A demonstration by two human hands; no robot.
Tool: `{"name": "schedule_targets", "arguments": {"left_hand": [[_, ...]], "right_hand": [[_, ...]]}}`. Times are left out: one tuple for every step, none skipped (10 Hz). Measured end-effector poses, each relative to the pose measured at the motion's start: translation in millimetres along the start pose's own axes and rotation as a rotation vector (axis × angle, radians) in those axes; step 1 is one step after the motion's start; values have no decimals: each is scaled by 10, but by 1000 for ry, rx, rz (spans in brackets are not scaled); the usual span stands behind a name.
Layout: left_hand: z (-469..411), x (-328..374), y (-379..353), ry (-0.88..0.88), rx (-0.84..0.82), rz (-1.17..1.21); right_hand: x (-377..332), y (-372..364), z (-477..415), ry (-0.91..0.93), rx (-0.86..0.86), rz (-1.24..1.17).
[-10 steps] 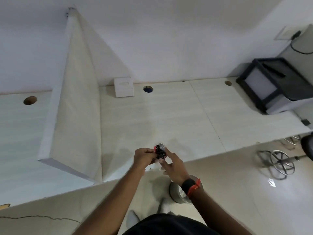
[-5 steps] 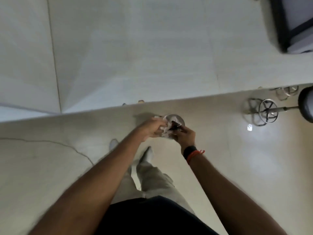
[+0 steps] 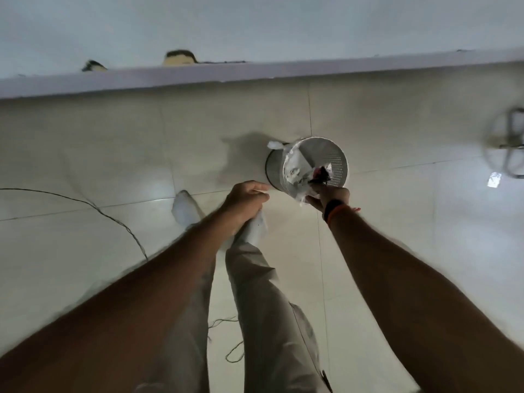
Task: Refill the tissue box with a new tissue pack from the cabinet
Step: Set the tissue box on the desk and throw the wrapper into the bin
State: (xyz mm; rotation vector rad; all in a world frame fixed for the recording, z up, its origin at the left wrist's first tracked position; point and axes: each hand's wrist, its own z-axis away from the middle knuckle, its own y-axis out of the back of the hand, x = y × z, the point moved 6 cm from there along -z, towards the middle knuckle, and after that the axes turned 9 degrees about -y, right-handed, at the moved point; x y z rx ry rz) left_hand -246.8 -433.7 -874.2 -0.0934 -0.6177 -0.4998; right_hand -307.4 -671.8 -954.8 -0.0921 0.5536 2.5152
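A round metal mesh waste bin (image 3: 338,156) stands on the tiled floor below the desk edge, with crumpled white paper or plastic (image 3: 295,165) inside it. My right hand (image 3: 326,198) is at the bin's near rim, pinching a crumpled dark red and black wrapper (image 3: 321,175) over the opening. My left hand (image 3: 246,198) hangs just left of the bin, fingers curled with nothing visible in them. Neither the tissue box nor a new tissue pack is in view.
The desk's front edge (image 3: 255,73) runs across the top. A chair base (image 3: 507,148) sits at the far right. A thin cable (image 3: 113,217) lies on the floor at left. My legs and white socks (image 3: 184,208) are below the hands.
The view dropped from the desk to the floor. Both hands moved down to the bin; the left hand came off the wrapper, and the right hand now holds it over the bin.
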Motion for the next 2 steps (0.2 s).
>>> {"name": "schedule_targets", "arguments": {"left_hand": [[-140,-268,-17,-1,5,-109],[-108,-435,18,11,8,-123]], "right_hand": [[-41,-91,-364,-7,-42,-51],[-100,-101,-543,9,-93,6]]}}
